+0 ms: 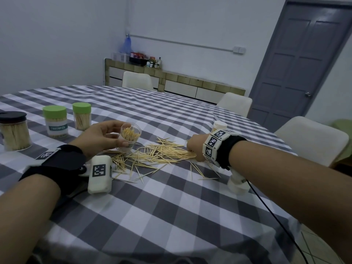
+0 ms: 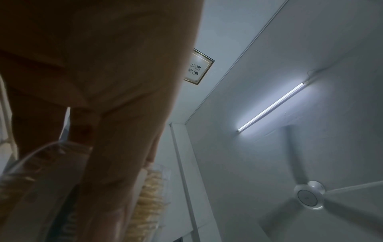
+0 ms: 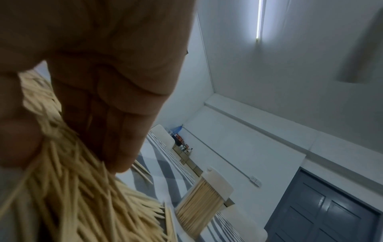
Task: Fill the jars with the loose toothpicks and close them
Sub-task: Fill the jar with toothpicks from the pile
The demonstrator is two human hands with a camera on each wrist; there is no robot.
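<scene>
My left hand (image 1: 106,136) grips a clear open jar (image 1: 129,137), tilted toward me and partly filled with toothpicks; the same jar (image 2: 41,188) shows under my fingers in the left wrist view. Loose toothpicks (image 1: 162,152) lie scattered on the checked tablecloth (image 1: 171,206) between my hands. My right hand (image 1: 196,149) sits at the pile's right end, and its fingers (image 3: 116,131) and thumb pinch a thick bunch of toothpicks (image 3: 89,196).
Two green-lidded toothpick jars (image 1: 55,121) (image 1: 82,116) and a black-lidded jar (image 1: 14,130) stand at the left. A white-capped jar (image 1: 219,125) stands behind my right wrist, the same jar (image 3: 203,196) close by in the right wrist view. White chairs (image 1: 312,140) ring the table.
</scene>
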